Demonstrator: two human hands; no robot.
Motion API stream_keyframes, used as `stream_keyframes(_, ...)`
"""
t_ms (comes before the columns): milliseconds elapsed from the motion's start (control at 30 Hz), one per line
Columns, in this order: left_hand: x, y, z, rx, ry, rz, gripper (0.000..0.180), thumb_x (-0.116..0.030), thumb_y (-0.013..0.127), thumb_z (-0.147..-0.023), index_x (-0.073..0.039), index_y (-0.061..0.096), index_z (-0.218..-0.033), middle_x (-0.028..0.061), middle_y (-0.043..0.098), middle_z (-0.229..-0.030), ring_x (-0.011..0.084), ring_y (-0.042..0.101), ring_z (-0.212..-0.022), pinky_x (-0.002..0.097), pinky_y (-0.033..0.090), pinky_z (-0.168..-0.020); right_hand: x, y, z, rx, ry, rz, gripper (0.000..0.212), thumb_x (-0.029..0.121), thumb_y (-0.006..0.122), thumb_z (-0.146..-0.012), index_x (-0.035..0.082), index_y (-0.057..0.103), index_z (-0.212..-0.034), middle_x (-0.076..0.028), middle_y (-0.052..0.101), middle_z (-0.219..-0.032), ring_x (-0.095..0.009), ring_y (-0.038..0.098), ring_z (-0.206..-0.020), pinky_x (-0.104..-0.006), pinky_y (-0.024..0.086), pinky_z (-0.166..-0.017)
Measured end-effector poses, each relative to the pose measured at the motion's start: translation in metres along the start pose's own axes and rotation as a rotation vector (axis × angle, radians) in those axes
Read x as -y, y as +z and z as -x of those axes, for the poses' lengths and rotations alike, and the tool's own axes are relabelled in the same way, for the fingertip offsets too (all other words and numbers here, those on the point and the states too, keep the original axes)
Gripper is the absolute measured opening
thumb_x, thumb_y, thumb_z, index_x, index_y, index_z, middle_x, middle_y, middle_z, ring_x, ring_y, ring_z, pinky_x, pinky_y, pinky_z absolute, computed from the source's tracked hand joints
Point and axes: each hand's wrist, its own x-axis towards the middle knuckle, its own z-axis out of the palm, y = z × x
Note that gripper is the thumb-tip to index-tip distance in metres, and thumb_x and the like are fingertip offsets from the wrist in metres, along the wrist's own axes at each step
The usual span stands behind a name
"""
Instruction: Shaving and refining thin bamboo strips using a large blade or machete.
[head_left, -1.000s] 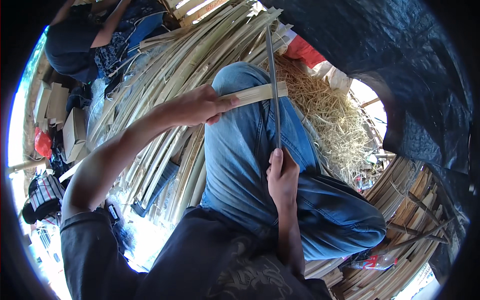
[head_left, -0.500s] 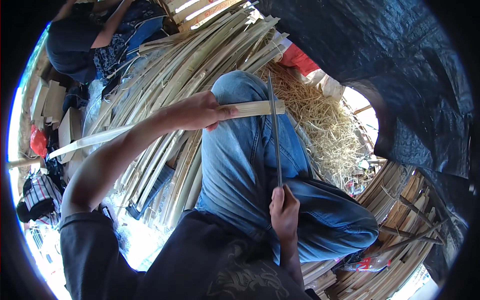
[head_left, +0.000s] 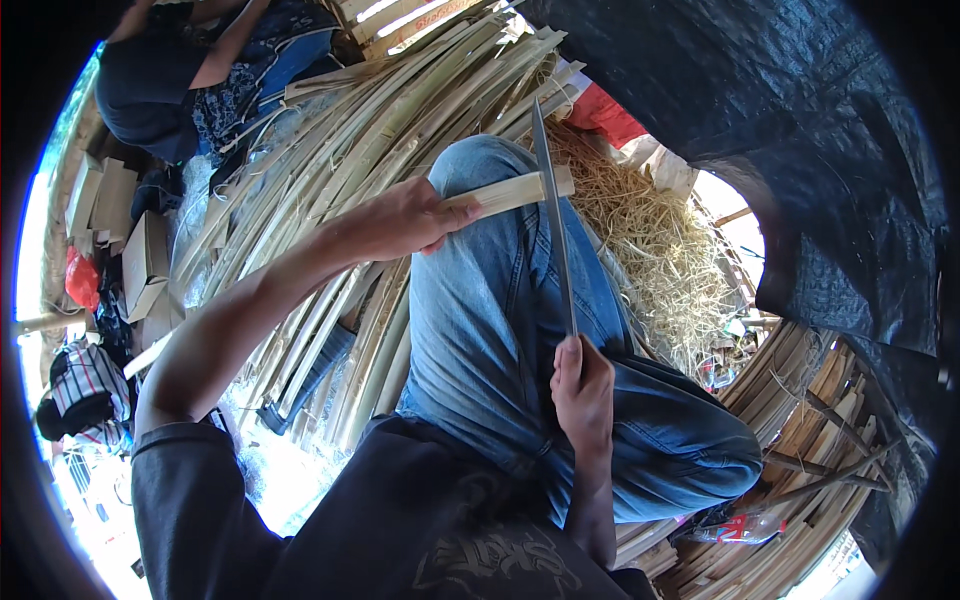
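My left hand point(head_left: 425, 218) is closed round a pale bamboo strip point(head_left: 510, 193), above my raised knee in blue jeans. The strip's short end sticks out to the right of the hand, tilted up. Its long tail runs back under my left forearm and is partly hidden by it. My right hand point(head_left: 583, 395) grips a long, narrow knife point(head_left: 557, 220) by its handle, thumb along the top. The handle is mostly hidden by the fingers. The blade points away from me and crosses the strip near its right end.
A large heap of split bamboo strips point(head_left: 370, 140) lies at left and beyond my knee. Fine shavings point(head_left: 670, 260) pile up right of the knee. A black tarpaulin point(head_left: 850, 130) hangs at right. More strips and a plastic bottle point(head_left: 745, 528) lie lower right. Another person point(head_left: 150, 90) sits far left.
The strip's right end has risen and now slants upward. My right hand and the knife have moved slightly away from me, and the blade tip reaches farther.
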Motion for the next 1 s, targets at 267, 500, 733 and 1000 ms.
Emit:
stream_keyframes(267,0.001,0.007,0.004,-0.066,-0.009,-0.006,0.075,-0.067,0.046,-0.101,-0.011,0.062,-0.054,-0.0031,0.047,-0.042,0.0102,0.042,-0.036,0.0344,0.036,-0.041,0.022,0.016,-0.047,-0.034,-0.105,0.053,0.038,0.027,0.050,-0.108,-0.003,0.055,-0.084,-0.024,0.055,-0.068,-0.048,0.054,-0.067,-0.0463,0.042,-0.060)
stream_keyframes(500,-0.010,-0.009,0.002,0.146,-0.024,-0.123,0.076,-0.066,0.044,-0.102,-0.008,0.067,-0.058,-0.0010,0.048,-0.045,0.0113,0.048,-0.039,0.0318,0.042,-0.044,-0.011,0.008,-0.003,-0.025,-0.082,0.026,0.046,0.036,0.042,-0.109,0.003,0.050,-0.079,-0.004,0.042,-0.057,-0.009,0.044,-0.047,-0.0298,0.035,-0.045)
stream_keyframes(733,-0.078,-0.024,-0.002,0.199,0.016,-0.223,0.065,-0.051,0.047,-0.107,-0.002,0.069,-0.070,0.0049,0.057,-0.054,0.0138,0.050,-0.043,0.0355,0.041,-0.046,0.004,-0.034,-0.006,-0.074,-0.092,0.089,0.044,0.035,0.044,-0.109,0.003,0.050,-0.079,-0.002,0.045,-0.057,-0.009,0.046,-0.048,-0.0291,0.035,-0.046)
stream_keyframes(1000,-0.173,-0.021,-0.016,0.153,0.247,-0.196,0.052,-0.041,0.047,-0.109,-0.001,0.070,-0.085,0.0071,0.055,-0.059,0.0164,0.055,-0.053,0.0355,0.045,-0.058,0.020,-0.108,0.033,-0.159,0.040,-0.261,0.053,0.046,0.044,-0.108,0.000,0.054,-0.084,-0.002,0.048,-0.055,-0.010,0.050,-0.047,-0.0276,0.038,-0.046)
